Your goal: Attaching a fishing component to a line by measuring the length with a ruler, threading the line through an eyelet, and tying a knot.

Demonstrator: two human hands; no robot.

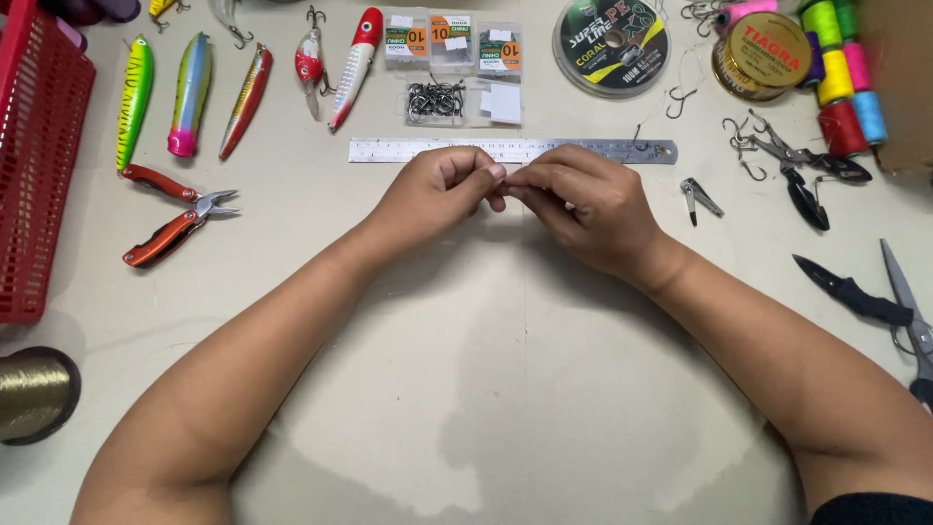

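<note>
My left hand (439, 190) and my right hand (583, 199) meet fingertip to fingertip just in front of a steel ruler (512, 150) on the pale table. Both sets of fingers are pinched together on something very small between them; it is too small to make out. An open clear box of dark fish hooks (437, 100) lies just beyond the ruler.
Several fishing lures (191, 93) and red-handled pliers (167, 216) lie at left beside a red basket (39, 156). Line spools (610, 44), thread spools (841, 68), nail clippers (698, 196), dark pliers (802, 170) and scissors (889, 301) sit at right. A gold spool (34, 394) is near left.
</note>
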